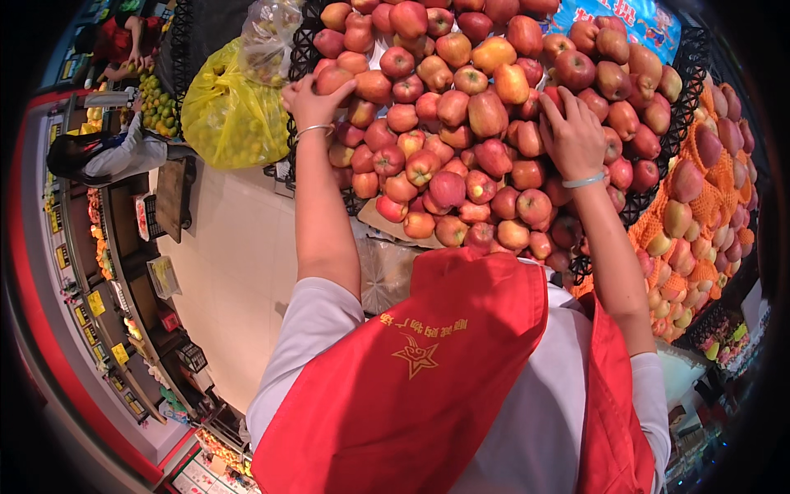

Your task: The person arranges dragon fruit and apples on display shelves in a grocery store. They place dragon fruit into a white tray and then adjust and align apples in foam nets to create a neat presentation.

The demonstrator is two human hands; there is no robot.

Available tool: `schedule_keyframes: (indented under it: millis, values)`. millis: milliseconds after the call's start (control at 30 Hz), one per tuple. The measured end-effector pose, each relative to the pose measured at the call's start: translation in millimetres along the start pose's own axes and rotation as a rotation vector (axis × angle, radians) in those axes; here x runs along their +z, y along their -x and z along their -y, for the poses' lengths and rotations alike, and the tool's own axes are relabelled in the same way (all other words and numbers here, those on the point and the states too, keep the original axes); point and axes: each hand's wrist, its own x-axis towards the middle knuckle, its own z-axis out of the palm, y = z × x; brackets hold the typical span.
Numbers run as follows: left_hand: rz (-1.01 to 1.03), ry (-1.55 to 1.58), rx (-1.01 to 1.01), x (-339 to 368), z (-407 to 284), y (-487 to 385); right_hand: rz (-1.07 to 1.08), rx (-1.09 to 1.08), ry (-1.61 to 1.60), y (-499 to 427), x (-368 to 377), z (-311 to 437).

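A large heap of red and yellowish apples (pixel 487 114) lies before me in a black plastic crate display. At the heap's left edge my left hand (pixel 311 105) has its thumb and fingers around a red apple (pixel 333 80). My right hand (pixel 574 136) is over the right side of the heap, fingers curled on another red apple (pixel 551 97) that they partly cover. Both apples are still among the others. A bracelet shows on each wrist.
Left of the heap sit a yellow plastic bag (pixel 234 114) of fruit and a clear bag (pixel 268 40). Apples in orange foam nets (pixel 691 216) slope away at right. Two people are at a green-orange citrus pile (pixel 158 106). A wooden cart (pixel 174 197) stands on the floor.
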Motion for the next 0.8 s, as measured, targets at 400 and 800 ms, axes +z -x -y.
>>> schedule_keyframes:
  millis: [400, 800]
  values:
    - [0.047, 2.116, -0.42, -8, 15, 90, -0.001, -0.027, -0.001, 0, 1, -3]
    - [0.09, -0.092, 0.189, -67, 62, 178, 0.004, -0.022, -0.009, -1, 2, -3]
